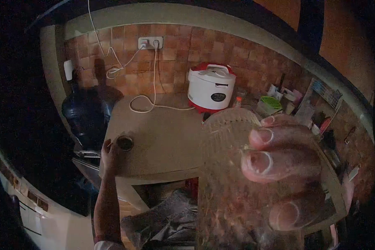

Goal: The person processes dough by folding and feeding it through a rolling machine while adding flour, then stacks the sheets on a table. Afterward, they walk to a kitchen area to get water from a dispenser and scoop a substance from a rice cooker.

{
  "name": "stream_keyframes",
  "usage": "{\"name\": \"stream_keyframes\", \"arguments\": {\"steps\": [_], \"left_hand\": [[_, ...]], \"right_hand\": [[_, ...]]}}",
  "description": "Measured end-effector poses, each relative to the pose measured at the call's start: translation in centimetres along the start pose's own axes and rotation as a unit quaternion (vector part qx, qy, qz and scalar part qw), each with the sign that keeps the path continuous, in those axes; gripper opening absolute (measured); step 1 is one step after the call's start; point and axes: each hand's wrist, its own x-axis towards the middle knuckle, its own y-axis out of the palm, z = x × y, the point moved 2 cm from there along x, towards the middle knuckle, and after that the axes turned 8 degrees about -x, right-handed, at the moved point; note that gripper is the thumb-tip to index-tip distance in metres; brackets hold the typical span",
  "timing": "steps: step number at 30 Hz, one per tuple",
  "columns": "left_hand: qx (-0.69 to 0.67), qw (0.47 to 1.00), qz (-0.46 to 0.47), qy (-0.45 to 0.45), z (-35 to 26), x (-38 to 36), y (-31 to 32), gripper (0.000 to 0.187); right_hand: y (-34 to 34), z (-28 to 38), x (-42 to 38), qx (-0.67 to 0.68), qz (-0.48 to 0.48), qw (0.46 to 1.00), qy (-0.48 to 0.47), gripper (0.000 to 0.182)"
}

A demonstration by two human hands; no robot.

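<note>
We stand at a beige worktop (166, 141) that runs along a wall of small brown tiles (183, 54). Beside it on the left a big blue water bottle (85, 112) sits in shadow. At the back of the worktop a white rice cooker with a red trim (211, 87) stands with its lid down, and a white cable (154, 83) loops from it up to the wall socket (150, 42).

Right in front of the camera we hold a clear ribbed glass (227, 166) raised up close; our right hand (287, 166) wraps around its side, fingers (275, 160) pressed on the wall of the glass. It looks empty, though the blur makes that hard to judge.

Further off, our left hand (109, 156) rests at the near edge of the worktop, its fingers curled beside a small dark cup (125, 143); whether they actually grip the cup we cannot tell.

So far, as we judge it, the glass is picked up and lifted, while the small cup is still standing on the worktop.
</note>
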Motion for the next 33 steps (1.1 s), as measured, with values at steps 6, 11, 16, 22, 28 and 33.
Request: {"name": "stream_keyframes", "arguments": {"steps": [6,11,16,22,28,33], "left_hand": [[-0.068,0.998,-0.003,-0.016,3.5,1.6,-1.0,0.043],[-0.027,1.000,-0.001,0.016,4.3,1.9,-1.3,0.041],[-0.001,1.000,0.009,0.029,4.5,2.0,-1.7,0.042],[-0.002,0.999,0.025,-0.027,-1.1,-0.7,0.1,0.044],[0.014,1.000,0.019,-0.011,-0.5,-0.8,0.5,0.044],[0.037,0.998,0.031,-0.036,-1.5,-0.8,1.0,0.043]], "right_hand": [[-0.1,0.3,-0.2,-0.004,-0.022,1.000,-0.002,0.054],[0.1,0.1,-0.3,0.000,-0.052,0.999,-0.008,0.056],[1.7,-1.0,-0.1,0.027,-0.104,0.994,-0.019,0.057],[6.6,-3.8,1.7,0.123,-0.130,0.984,-0.002,0.059],[16.9,-10.1,1.4,0.279,-0.133,0.930,0.200,0.072],[32.7,-20.3,2.2,0.405,-0.135,0.825,0.371,0.079]]}}
